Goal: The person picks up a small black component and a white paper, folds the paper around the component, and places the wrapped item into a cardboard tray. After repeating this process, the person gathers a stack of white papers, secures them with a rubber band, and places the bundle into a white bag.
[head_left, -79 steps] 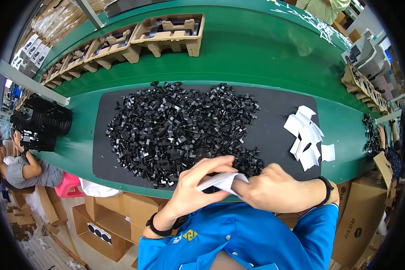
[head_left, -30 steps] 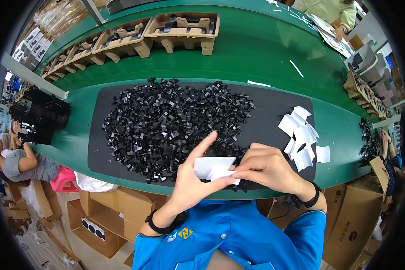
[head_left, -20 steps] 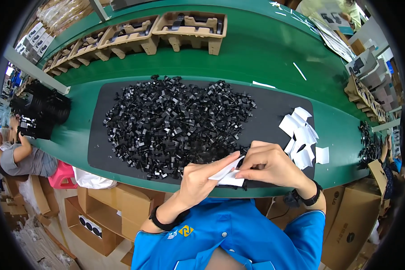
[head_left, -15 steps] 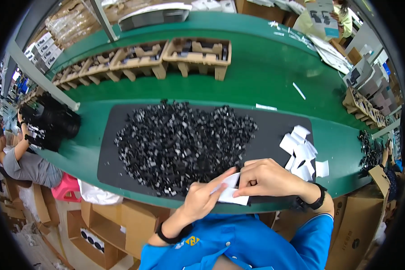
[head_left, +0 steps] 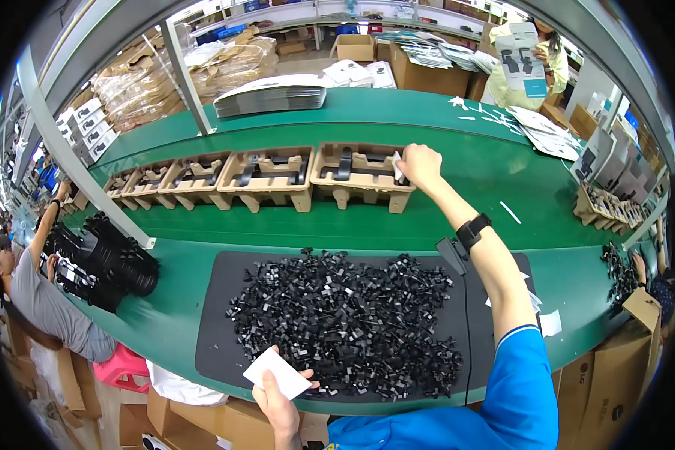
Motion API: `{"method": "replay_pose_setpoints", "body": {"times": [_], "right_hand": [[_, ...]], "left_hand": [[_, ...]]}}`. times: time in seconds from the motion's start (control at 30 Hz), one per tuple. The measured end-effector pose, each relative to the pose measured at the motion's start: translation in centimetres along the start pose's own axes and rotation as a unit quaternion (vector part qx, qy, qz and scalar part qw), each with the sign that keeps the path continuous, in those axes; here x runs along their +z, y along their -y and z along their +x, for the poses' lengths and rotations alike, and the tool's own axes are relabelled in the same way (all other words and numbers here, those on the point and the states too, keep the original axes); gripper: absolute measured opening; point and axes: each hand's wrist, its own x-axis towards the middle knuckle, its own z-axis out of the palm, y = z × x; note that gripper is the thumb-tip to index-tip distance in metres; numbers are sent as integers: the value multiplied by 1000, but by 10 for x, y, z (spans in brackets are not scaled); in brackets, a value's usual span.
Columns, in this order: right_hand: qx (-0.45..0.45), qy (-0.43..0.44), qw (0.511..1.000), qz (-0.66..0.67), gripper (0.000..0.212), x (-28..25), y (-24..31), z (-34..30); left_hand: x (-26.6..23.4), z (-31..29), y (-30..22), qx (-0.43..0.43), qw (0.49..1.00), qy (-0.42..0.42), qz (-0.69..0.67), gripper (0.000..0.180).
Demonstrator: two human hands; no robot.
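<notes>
Since the earlier frames, the two hands have parted: the right hand [head_left: 421, 166] has gone from the near edge of the table up to the row of trays, while the left hand [head_left: 279, 409] has moved down and to the left. The view has also tipped up, so more of the far side shows.

The right hand is at the right end of the nearest brown moulded tray [head_left: 361, 196], its fingers drawn together on a small white folded piece [head_left: 398, 168]. The piece sits just below the fingertips, at the tray's right end; whether it touches the tray floor cannot be told. A dark strap part [head_left: 345, 163] lies in the same tray, left of the hand and apart from it.

The left hand grips a white paper sheet [head_left: 276, 372], thumb on top and fingers beneath, the hand only slightly open. The sheet is tilted and hides part of the palm, over the lower left edge of a heap of small black parts [head_left: 345, 322]. That heap spreads across a dark mat [head_left: 219, 307] between the two hands.

More white papers [head_left: 550, 323] lie to the right, partly behind the right forearm. Beside the right wrist hangs a small dark block [head_left: 451, 255] with a thin cord.
</notes>
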Motion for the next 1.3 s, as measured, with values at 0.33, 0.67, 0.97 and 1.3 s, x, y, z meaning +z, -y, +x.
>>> {"method": "replay_pose_setpoints", "body": {"times": [0.33, 0.67, 0.97, 1.3], "right_hand": [[-76, -16, 988, -134, 13, 42, 4, 9], [-207, -9, 973, 102, 28, -43, 14, -63], [-482, 179, 822, 245, 92, -167, 57, -264], [-486, -108, 864, 69, 35, -157, -4, -315]], "left_hand": [[-14, 16, -1, -67, 996, 62, 7, 51], [11, -8, -9, -176, 952, 225, -108, 47], [66, -22, 15, -101, 925, 366, -15, 31], [91, -43, 22, -207, 891, 403, -38, 38]]}}
